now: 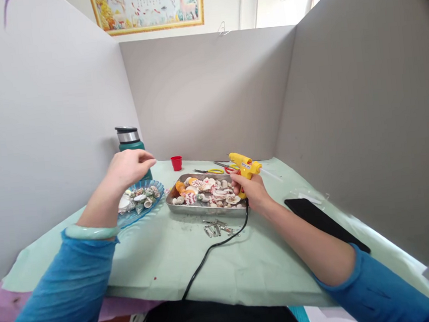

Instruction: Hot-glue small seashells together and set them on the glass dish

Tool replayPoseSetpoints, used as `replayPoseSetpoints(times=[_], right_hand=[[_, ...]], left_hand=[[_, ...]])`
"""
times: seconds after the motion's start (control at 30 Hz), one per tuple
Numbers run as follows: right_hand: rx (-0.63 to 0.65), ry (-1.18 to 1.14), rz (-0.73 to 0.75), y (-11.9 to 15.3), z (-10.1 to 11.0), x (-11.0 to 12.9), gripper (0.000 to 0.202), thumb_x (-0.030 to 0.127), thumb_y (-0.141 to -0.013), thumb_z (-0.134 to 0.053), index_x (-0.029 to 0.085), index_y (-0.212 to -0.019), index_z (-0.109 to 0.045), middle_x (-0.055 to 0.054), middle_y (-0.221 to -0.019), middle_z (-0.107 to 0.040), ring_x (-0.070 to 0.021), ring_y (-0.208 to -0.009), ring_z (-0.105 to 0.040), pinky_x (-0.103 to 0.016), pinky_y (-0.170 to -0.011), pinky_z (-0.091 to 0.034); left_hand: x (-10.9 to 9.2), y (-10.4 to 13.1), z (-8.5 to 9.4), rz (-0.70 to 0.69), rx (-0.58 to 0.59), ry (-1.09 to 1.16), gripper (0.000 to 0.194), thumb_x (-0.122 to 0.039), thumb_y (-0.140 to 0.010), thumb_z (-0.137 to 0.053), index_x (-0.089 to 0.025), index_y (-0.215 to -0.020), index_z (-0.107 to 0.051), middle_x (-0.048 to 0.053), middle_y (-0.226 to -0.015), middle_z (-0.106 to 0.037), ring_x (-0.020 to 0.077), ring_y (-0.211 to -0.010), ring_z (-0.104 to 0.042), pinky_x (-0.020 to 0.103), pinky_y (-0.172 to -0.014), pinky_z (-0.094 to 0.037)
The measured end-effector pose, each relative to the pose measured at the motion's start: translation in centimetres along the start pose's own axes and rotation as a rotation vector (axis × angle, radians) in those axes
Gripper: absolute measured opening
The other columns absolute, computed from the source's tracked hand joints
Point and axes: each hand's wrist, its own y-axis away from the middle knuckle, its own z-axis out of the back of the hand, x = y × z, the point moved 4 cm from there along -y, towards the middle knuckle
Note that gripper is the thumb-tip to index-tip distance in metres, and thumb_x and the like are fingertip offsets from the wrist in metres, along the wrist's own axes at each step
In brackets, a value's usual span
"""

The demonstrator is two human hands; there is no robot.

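My right hand (253, 190) is wrapped round the handle of a yellow glue gun (246, 165), a clear glue stick poking out of its back and a black cord hanging down. The gun is over the right end of a metal tray (189, 209) of seashells (211, 187). In the air above a blue glass plate (157, 192) of small shells (142, 197) is my left hand (133, 164), its fingers bent and close together; whether they hold anything is hidden. Small metal clips (217, 228) lie in front of the tray.
A green bottle (131, 138) stands behind my left hand. Farther back are a red cup (177, 163), yellow-handled scissors (214, 171) and a red-handled tool (231, 169). A black flat object (323, 224) and clear plastic wrap (309, 196) lie right. Grey panels (208, 96) enclose the table.
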Motion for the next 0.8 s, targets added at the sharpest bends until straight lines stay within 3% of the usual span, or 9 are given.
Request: replayPoseSetpoints(times=[0.1,0.23,0.33,0.4,0.63,0.8], right_hand=[[0.003,-0.005,0.001,-0.2,0.1,-0.2,0.020,0.027,-0.065,-0.069,0.016,-0.076,-0.056,0.005,-0.054,-0.057,-0.0062,-0.038,-0.048,-0.019,-0.039,-0.038],[0.007,-0.017,0.002,-0.4,0.1,-0.5,0.021,0.028,-0.065,-0.069,0.017,-0.078,-0.056,0.005,-0.055,-0.057,-0.0064,-0.038,-0.048,-0.019,-0.039,-0.039],[0.006,-0.022,-0.010,-0.5,0.1,-0.6,0.021,0.028,-0.065,-0.069,0.017,-0.078,-0.056,0.005,-0.054,-0.057,-0.0065,-0.037,-0.048,-0.019,-0.039,-0.039],[0.007,-0.023,-0.015,-0.4,0.0,-0.5,0.020,0.027,-0.065,-0.068,0.017,-0.077,-0.055,0.005,-0.054,-0.057,-0.0066,-0.037,-0.048,-0.019,-0.039,-0.038],[0.005,-0.018,-0.020,-0.2,-0.1,-0.2,0.020,0.027,-0.064,-0.068,0.017,-0.075,-0.055,0.005,-0.053,-0.057,-0.0065,-0.037,-0.047,-0.019,-0.039,-0.038],[0.013,-0.023,-0.028,0.0,-0.2,0.0,0.020,0.027,-0.064,-0.068,0.017,-0.076,-0.055,0.006,-0.052,-0.056,-0.0062,-0.037,-0.047,-0.019,-0.039,-0.037]], left_hand=[[-5.1,-0.7,-2.4,-0.190,0.109,0.081,0.031,-0.038,-0.078,-0.052,-0.024,-0.096,-0.074,0.003,-0.095,-0.073,0.0201,-0.086,-0.064,0.027,-0.076,-0.046],[-9.2,-1.0,-8.4,-0.341,0.417,0.013,0.023,-0.027,-0.071,-0.059,-0.022,-0.085,-0.076,0.005,-0.088,-0.074,0.0206,-0.082,-0.065,0.026,-0.071,-0.045],[-9.3,-1.0,-11.4,-0.298,0.467,-0.124,0.028,-0.020,-0.067,-0.058,-0.021,-0.089,-0.076,0.007,-0.088,-0.073,0.0215,-0.080,-0.065,0.026,-0.066,-0.043],[-9.0,-0.8,-12.5,-0.332,0.474,-0.142,0.028,-0.020,-0.068,-0.056,-0.020,-0.089,-0.075,0.008,-0.088,-0.073,0.0222,-0.079,-0.064,0.027,-0.065,-0.043],[-7.7,0.1,-13.6,-0.482,0.567,-0.256,0.051,-0.038,-0.061,-0.065,-0.021,-0.108,-0.069,0.013,-0.102,-0.069,0.0286,-0.093,-0.061,0.031,-0.072,-0.045],[-7.8,0.5,-13.8,-0.528,0.540,-0.321,0.048,-0.036,-0.064,-0.063,-0.019,-0.109,-0.069,0.016,-0.104,-0.068,0.0305,-0.097,-0.060,0.033,-0.077,-0.045]])
